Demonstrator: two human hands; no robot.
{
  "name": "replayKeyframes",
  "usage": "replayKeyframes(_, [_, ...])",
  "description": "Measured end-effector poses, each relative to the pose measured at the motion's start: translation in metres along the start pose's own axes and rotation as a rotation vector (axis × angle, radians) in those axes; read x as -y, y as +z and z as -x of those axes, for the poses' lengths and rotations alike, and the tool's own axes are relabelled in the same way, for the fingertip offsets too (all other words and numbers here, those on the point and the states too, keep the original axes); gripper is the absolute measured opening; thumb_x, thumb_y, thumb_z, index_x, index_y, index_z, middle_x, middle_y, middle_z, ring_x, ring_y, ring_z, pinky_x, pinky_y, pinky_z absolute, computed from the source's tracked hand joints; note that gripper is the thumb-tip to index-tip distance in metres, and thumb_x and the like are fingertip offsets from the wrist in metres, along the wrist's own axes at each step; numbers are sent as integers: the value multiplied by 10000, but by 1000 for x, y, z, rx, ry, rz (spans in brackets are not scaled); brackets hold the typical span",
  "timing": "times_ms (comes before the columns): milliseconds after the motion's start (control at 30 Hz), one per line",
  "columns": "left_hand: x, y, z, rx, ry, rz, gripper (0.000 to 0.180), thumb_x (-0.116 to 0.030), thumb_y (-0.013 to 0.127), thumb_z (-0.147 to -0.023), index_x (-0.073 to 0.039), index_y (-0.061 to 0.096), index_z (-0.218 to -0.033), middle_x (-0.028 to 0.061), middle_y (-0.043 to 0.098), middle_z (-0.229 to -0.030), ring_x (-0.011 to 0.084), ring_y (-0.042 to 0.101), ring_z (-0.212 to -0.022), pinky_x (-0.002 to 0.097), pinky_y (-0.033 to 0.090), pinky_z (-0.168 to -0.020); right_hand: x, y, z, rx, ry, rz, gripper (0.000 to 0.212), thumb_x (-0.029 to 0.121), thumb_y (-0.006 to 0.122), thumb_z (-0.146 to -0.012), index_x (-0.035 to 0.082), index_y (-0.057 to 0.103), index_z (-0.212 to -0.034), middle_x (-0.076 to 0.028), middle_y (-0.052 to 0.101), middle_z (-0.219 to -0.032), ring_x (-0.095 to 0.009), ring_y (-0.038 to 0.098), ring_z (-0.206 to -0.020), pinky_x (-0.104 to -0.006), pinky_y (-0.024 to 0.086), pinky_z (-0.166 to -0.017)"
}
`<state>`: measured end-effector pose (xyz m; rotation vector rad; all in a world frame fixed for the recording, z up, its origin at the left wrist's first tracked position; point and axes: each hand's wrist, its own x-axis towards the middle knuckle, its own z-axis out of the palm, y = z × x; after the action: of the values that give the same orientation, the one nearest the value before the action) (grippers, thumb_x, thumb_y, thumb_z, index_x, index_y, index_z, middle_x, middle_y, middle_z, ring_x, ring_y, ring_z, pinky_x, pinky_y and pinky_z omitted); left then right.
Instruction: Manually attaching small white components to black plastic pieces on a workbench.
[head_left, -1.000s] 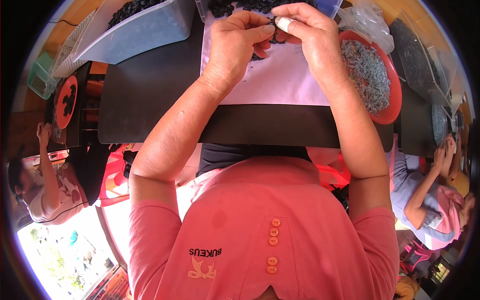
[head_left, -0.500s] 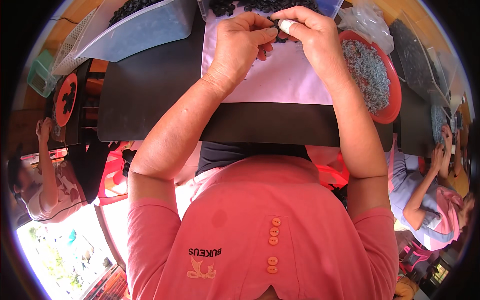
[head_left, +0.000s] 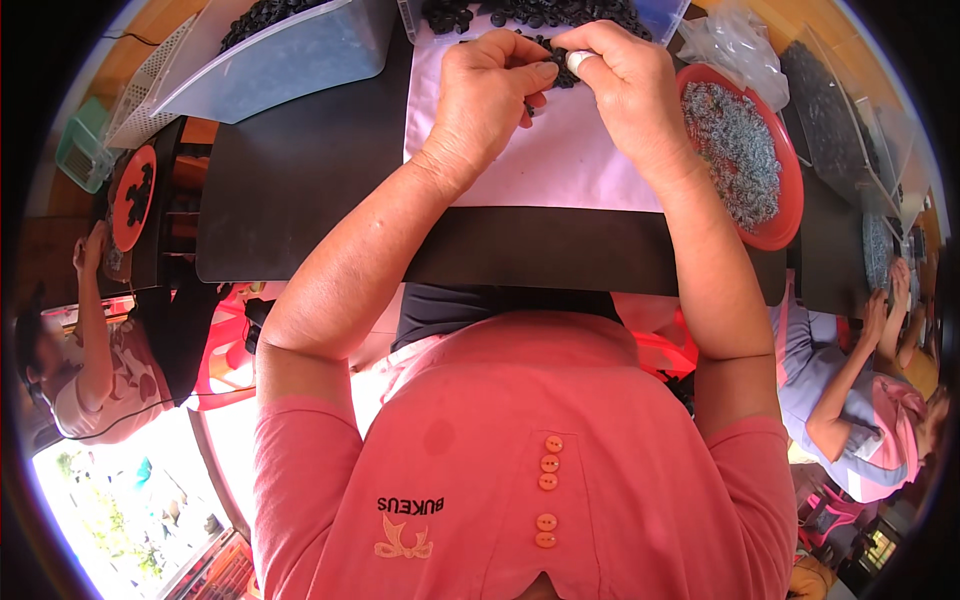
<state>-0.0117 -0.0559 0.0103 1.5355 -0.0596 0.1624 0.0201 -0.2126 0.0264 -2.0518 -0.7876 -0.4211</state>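
Note:
My two hands are close together over a pink cloth [head_left: 560,165] at the table's far side. The fingers of my left hand [head_left: 475,95] are curled in, thumb pressed toward the index finger, with a small black part partly showing at them. My right hand [head_left: 635,95], its thumb wrapped in white tape, pinches close beside the left fingertips. Whatever lies between its thumb and index finger is too small and hidden to make out. Just beyond the fingers, small black parts [head_left: 565,75] lie on the cloth. A larger heap of black round parts [head_left: 540,14] spreads behind them.
To the right stands a red bowl [head_left: 790,205] of small silvery pieces [head_left: 735,150], with a clear plastic bag [head_left: 735,45] behind it. A translucent bin [head_left: 310,65] of black parts is at the left. People sit working at either side, near an orange plate [head_left: 128,205] and clear bins.
Both hands have shifted slightly toward me. The right hand's fingers have turned a little, and more of the black parts behind the fingertips shows.

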Motion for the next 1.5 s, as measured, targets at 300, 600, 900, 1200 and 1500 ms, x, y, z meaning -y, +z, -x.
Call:
replayKeyframes(300, [-1,1,1,-8,26,-26,83,-42,639,-892,34,659,-921,62,656,-759,110,606,-649,238,465,-523,3,5,-1,-73,-238,63,232,-75,548,-828,7,663,-1012,-99,644,-904,-211,617,-719,-297,486,-653])
replayKeyframes(600, [1,2,1,-10,16,1,79,-40,654,-880,27,659,-922,52,649,-763,100,582,-631,237,458,-512,0,8,-3,-168,-458,192,281,-133,545,-778,10,667,-986,-102,661,-922,-253,663,-782,-311,532,-674])
replayKeyframes(900, [3,4,1,1,27,16,69,-27,651,-882,32,655,-917,58,645,-741,97,580,-598,232,454,-487,5,10,3,-200,-245,9,267,-130,560,-793,27,689,-965,-56,711,-859,-100,663,-754,-235,516,-651])
replayKeyframes(1200, [6,4,-1,0,65,-62,78,-43,666,-879,24,652,-918,37,644,-737,79,582,-599,214,433,-465,-2,9,3,-121,113,-310,247,-105,568,-833,4,687,-1020,-19,720,-960,-63,647,-841,-211,506,-762])
replayKeyframes(1500, [7,4,0,-31,82,-177,88,-55,674,-875,8,660,-934,23,651,-744,64,583,-608,203,426,-457,2,13,6,-180,-39,-80,239,-97,590,-822,22,682,-1008,-18,722,-899,-71,653,-784,-222,526,-722])
